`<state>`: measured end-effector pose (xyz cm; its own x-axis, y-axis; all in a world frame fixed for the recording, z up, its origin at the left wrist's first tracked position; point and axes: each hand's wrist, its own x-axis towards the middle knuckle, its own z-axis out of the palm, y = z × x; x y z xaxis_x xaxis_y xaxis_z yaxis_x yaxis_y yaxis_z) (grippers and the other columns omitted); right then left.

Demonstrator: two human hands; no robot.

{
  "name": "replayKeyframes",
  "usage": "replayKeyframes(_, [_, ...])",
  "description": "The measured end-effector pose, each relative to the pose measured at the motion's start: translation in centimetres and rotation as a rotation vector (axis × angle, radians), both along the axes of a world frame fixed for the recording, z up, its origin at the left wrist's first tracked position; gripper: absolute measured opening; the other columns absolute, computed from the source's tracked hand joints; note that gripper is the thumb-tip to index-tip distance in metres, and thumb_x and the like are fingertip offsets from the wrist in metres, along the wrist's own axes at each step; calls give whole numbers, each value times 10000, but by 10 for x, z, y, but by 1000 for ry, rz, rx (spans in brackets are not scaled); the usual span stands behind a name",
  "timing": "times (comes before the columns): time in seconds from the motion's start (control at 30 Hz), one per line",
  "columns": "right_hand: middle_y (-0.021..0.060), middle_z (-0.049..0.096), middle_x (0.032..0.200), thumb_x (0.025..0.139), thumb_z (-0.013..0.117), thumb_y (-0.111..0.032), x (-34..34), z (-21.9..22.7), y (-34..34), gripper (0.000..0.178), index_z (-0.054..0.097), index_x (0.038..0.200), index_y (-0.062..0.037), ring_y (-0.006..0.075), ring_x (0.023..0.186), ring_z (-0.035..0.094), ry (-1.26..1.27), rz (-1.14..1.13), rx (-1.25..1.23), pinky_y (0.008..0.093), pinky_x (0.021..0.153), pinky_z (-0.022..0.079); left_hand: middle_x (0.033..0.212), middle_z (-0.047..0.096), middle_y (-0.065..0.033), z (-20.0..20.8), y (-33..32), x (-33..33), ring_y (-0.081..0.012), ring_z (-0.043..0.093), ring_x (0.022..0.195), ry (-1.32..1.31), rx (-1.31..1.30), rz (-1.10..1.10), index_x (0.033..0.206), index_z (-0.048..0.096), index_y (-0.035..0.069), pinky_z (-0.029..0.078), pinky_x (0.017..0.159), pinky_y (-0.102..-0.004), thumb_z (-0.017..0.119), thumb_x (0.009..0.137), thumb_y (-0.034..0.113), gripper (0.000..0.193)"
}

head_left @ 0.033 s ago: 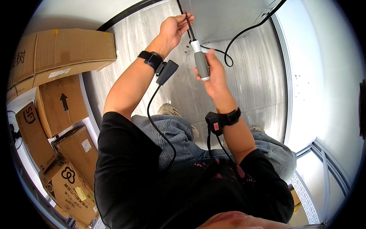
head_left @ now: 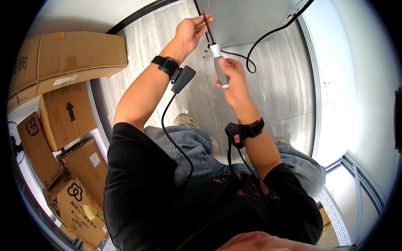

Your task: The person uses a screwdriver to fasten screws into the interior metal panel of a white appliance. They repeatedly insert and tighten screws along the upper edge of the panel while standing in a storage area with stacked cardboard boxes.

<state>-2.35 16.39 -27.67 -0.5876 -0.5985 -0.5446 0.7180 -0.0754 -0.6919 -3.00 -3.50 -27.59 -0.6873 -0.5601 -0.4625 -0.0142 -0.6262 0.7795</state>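
Observation:
A screwdriver (head_left: 222,69) with a grey and white handle and a dark shaft slants up toward the metal panel (head_left: 251,21). My right hand (head_left: 235,81) is closed round its handle, with the thumb lying across the grip. Up at the far end, my left hand (head_left: 190,34) has thumb and fingertips closed about the tip of the shaft, close to the panel's left edge. Whether a screw sits between those fingertips is too small to tell.
A black cable (head_left: 274,31) loops from the panel down to the floor. Small dark bits (head_left: 205,51) lie on the floor beneath the shaft. Cardboard boxes (head_left: 81,56) are stacked at the left. A white wall with a metal frame (head_left: 356,167) stands at the right.
My right thumb has come from the handle's right side over onto its front, and the fingers have shifted round the grip. My left hand stays in place.

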Motion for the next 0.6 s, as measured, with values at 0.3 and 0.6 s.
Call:
replayKeyframes(0.3, [126,542,961,867,634,-285,1,6,-2,409,437,1068,12,199,665,617,36,22,30,319,552,484,1086,618,-176,-2,-2,0,-247,592,1019,-2,-7,-20,1085,542,-73,479,936,-311,410,949,96,255])
replayKeyframes(0.6, [68,549,869,876,617,-294,-1,5,-1,366,480,1057,-7,145,598,549,51,89,26,279,508,426,1095,612,-185,-2,-2,1,-260,592,1023,-9,-17,-21,1087,530,-80,481,949,-320,402,956,98,256])
